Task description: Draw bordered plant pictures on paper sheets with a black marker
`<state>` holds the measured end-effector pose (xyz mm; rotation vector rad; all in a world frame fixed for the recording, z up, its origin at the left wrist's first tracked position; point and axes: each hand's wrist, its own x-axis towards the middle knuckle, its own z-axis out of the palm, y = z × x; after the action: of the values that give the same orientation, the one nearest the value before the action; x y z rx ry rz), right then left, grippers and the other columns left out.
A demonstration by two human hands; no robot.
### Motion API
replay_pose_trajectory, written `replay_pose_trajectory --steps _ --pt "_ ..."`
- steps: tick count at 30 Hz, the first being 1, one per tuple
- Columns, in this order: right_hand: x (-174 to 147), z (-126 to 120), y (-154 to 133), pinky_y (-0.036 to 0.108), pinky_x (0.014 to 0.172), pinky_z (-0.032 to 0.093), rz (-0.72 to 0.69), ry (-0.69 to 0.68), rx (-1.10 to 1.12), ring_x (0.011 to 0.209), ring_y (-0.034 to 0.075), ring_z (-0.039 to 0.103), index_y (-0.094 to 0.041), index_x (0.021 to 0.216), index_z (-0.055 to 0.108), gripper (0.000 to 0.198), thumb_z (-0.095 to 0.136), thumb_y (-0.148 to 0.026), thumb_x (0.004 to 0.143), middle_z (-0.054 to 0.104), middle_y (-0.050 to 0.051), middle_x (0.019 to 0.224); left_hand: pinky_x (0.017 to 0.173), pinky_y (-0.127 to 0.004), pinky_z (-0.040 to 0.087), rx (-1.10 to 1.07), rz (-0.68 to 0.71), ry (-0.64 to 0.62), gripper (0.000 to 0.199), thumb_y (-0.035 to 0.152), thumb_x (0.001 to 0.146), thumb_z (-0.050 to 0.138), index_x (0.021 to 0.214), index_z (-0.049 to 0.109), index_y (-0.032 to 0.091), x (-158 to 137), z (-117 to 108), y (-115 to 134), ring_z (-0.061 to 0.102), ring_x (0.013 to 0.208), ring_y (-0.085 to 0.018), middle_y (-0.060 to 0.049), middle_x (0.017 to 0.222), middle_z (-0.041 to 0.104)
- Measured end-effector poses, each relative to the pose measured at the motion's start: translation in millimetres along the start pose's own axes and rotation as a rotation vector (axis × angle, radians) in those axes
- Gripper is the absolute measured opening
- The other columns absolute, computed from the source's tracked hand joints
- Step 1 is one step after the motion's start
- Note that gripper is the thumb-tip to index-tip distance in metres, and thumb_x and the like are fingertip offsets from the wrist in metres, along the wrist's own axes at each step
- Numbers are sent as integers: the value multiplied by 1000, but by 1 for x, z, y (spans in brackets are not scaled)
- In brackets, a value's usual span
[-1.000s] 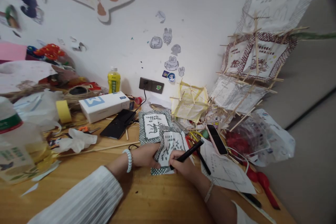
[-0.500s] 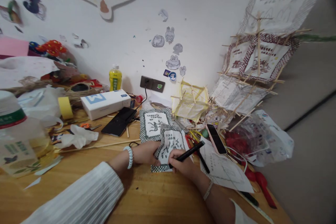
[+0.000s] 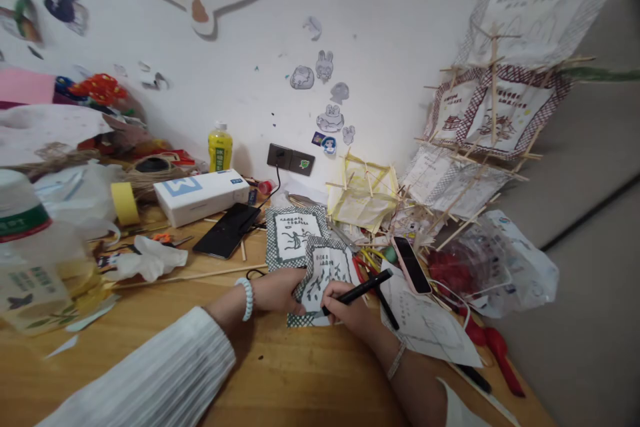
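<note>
My right hand [image 3: 350, 312] is closed around a black marker pen [image 3: 364, 287], its tip down at the lower border of a small decorated sheet of paper [image 3: 326, 275]. That sheet carries leafy drawings, handwriting and a dark patterned border. My left hand [image 3: 281, 290] pinches the sheet's left edge, thumb on top, and the paper bends up there. Behind it lies a second sheet [image 3: 295, 232] with a checkered border and a drawn figure, partly covered by the first. The fingers of my right hand hide part of the lower right corner.
A black phone [image 3: 227, 232] and a white box [image 3: 201, 197] lie to the left, near a large plastic bottle [image 3: 33, 267]. To the right are a pink-edged phone [image 3: 412, 265] and a drawn sheet [image 3: 430, 320]. Stick-and-paper lanterns [image 3: 363, 193] stand against the wall.
The marker's back end has shifted very slightly to the right with my right hand. My left hand and the sheet look the same.
</note>
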<state>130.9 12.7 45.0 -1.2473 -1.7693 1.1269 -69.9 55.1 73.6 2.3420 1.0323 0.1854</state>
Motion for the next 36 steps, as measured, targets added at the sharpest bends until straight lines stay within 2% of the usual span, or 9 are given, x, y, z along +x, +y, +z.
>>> replay_pose_trajectory --steps 11,16,20,24,31,36 --pt "-1 0 -1 18 45 34 -50 -25 -92 46 8 46 -19 62 55 10 52 -15 71 50 -6 50 73 -27 46 -24 29 -5 36 24 62 71 95 56 19 0 -1 0 60 88 -23 -2 96 67" --pt "0 -4 4 17 42 31 12 -18 -88 43 8 44 -19 57 54 13 52 -12 68 46 -7 48 76 -28 47 -28 21 1 39 25 62 70 98 56 20 -1 0 1 60 91 -23 -3 101 67" --pt "-2 -4 -4 18 41 32 57 17 -55 42 9 45 -19 59 54 12 52 -14 69 48 -6 47 79 -29 46 -33 17 2 39 25 62 71 98 57 20 -2 0 0 59 94 -24 -4 105 67" --pt "-3 -3 -11 18 44 35 64 24 -76 45 9 48 -19 61 55 12 52 -14 71 50 -6 48 79 -29 46 -38 15 -1 39 24 63 69 99 57 18 -1 1 -1 59 93 -24 -5 105 67" --pt "0 -2 -1 19 46 36 34 11 -116 47 10 49 -19 62 57 12 54 -13 72 52 -6 49 74 -29 46 -28 3 0 34 27 63 69 93 56 19 0 2 -3 59 89 -25 -4 97 66" --pt "-1 -7 3 21 50 36 43 44 -151 50 11 50 -20 58 58 16 56 -10 70 51 -5 49 78 -28 46 -40 28 -6 38 25 63 70 98 56 19 0 2 -3 59 94 -25 -3 102 66"
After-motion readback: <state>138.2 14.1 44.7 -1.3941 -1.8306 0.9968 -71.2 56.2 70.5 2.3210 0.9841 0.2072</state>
